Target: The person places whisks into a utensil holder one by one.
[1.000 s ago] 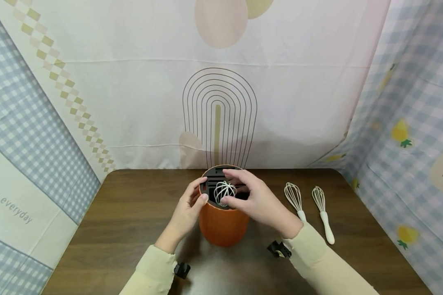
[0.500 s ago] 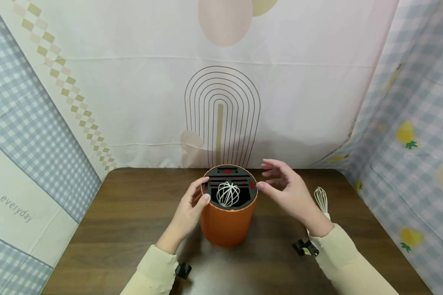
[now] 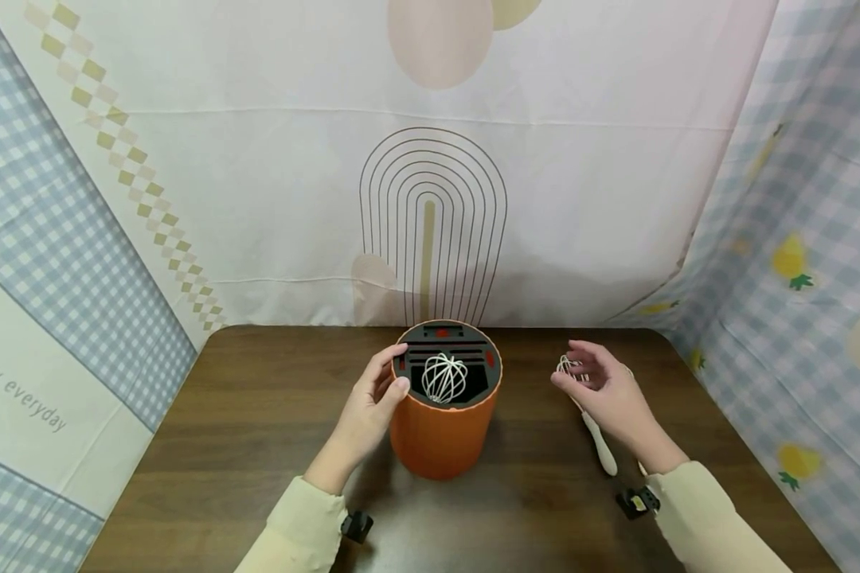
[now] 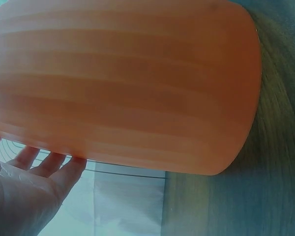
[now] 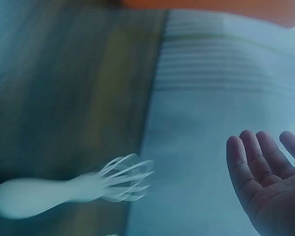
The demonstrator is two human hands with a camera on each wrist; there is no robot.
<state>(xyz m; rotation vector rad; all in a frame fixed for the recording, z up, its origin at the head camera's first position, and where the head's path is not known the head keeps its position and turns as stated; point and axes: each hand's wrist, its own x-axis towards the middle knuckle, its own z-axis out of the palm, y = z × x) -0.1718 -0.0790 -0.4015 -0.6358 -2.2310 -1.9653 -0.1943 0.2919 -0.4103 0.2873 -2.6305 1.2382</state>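
An orange round knife and utensil holder (image 3: 440, 442) with a black slotted top stands upright on the table. The wire head of a white whisk (image 3: 444, 378) shows in its front opening, the handle hidden inside. My left hand (image 3: 364, 402) holds the holder's left side, thumb and fingers at the rim; in the left wrist view its fingers touch the ribbed wall. My right hand (image 3: 612, 398), fingers spread and holding nothing, hovers over a second white whisk (image 3: 600, 446) lying on the table. Fingers partly cover this whisk's wires.
Another white whisk (image 3: 643, 468) lies farther right, mostly hidden by the right hand and wrist. The brown wooden table (image 3: 258, 430) meets a patterned cloth backdrop (image 3: 287, 199) behind the holder, with checked cloth (image 3: 817, 175) on the right side.
My right hand has drawn away from the whisk in the holder and moved right to above the whisk on the table. The left hand stays at the holder's rim.
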